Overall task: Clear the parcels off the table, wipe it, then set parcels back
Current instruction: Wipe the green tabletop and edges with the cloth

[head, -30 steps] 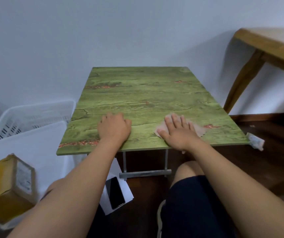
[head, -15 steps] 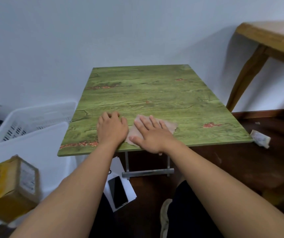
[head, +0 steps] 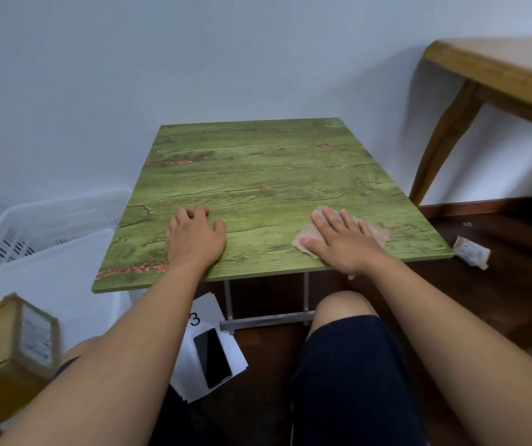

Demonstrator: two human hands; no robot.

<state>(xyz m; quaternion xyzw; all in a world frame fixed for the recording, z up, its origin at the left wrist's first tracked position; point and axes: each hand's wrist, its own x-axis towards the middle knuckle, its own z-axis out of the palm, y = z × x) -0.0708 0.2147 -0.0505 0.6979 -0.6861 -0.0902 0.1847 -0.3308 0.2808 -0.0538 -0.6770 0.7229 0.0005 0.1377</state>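
The right hand [head: 343, 244] lay flat, fingers straight and slightly spread, pressing a thin, crumpled pinkish cloth [head: 378, 232] onto the near right part of the green wood-grain table [head: 258, 175]. The left hand [head: 195, 238] rested palm-down nearby, fingertips curled under, holding nothing. A taped yellow cardboard parcel [head: 10, 342] sat low at the left, off the table, beside a white slotted plastic basket [head: 45, 226].

Right hand [head: 338, 243] and cloth [head: 380, 235] now back rightward, away from left hand [head: 193, 239]
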